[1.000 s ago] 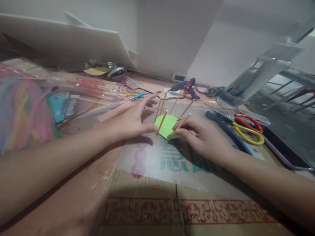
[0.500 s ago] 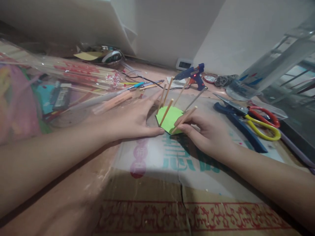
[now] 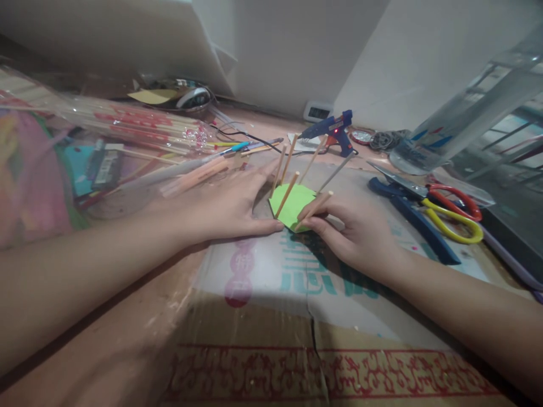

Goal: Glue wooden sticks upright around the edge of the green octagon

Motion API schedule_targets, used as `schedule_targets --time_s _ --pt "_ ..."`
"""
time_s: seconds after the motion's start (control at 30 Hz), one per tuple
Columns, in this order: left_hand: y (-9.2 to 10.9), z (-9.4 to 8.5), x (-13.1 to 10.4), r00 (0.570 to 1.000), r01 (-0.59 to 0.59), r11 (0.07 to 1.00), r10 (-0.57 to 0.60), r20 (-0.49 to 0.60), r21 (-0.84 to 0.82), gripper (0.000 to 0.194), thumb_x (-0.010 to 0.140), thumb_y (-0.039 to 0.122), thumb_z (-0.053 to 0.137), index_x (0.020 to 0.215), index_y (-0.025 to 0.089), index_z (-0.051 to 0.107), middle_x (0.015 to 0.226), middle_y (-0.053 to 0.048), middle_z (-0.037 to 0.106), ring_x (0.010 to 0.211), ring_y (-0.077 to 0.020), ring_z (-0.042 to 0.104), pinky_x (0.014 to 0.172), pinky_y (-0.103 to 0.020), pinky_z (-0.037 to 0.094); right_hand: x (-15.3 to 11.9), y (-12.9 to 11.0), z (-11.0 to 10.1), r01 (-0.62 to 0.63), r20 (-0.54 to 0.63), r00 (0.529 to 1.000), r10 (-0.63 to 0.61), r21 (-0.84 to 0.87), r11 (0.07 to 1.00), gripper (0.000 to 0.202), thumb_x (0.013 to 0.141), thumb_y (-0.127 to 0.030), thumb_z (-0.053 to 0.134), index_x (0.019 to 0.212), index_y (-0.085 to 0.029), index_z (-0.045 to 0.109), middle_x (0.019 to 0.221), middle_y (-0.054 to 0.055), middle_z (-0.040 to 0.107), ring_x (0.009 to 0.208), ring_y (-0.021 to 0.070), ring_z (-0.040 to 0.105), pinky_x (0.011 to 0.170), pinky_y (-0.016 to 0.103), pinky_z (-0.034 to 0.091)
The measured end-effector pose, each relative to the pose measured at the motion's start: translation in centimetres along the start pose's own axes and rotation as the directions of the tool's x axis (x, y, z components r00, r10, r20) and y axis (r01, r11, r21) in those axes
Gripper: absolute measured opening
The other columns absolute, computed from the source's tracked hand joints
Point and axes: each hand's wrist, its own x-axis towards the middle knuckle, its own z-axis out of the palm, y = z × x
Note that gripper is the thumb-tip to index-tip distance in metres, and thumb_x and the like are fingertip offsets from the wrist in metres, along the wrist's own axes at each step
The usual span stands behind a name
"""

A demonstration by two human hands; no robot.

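Note:
In the middle of the head view lies a bright green many-sided piece (image 3: 285, 199) with a dark edge. Several thin wooden sticks (image 3: 287, 194) stand up around its rim, some leaning. My right hand (image 3: 360, 226) pinches another wooden stick (image 3: 323, 201) between thumb and fingers. That stick tilts to the right, its lower end at the near edge of the green piece. My left hand (image 3: 231, 203) is spread around the left side, its thumb by the near left edge and its fingers reaching behind the sticks. The left fingertips are partly hidden.
A blue glue gun (image 3: 333, 133) with a red light stands behind. Red-and-yellow-handled scissors (image 3: 452, 212) and a dark blue-handled tool (image 3: 418, 223) lie at right, near a clear bottle (image 3: 449, 124). At left are bagged sticks (image 3: 139, 124) and pens (image 3: 199, 172). Printed cardboard (image 3: 271, 322) lies underneath.
The stick in my right hand has tilted further over, its top moving slightly left and down. My right hand has shifted slightly left. My left hand stays in place.

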Motion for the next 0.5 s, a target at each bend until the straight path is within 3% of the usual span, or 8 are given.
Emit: schedule_targets --time_s 0.5 --pt "-0.06 0.22 0.08 1.0 0.018 1.0 -0.018 -0.007 0.013 0.074 0.081 0.065 0.069 0.141 0.027 0.046 0.126 -0.011 0.066 0.115 -0.0348 0.061 0.096 -0.048 0.046 0.11 0.17 0.02 0.046 0.012 0.999 -0.046 -0.038 0.998 0.013 0.098 -0.02 0.057 0.092 -0.02 0.068 0.089 0.004 0.077 0.08 0.0187 0.071 0.074 0.029 0.052"
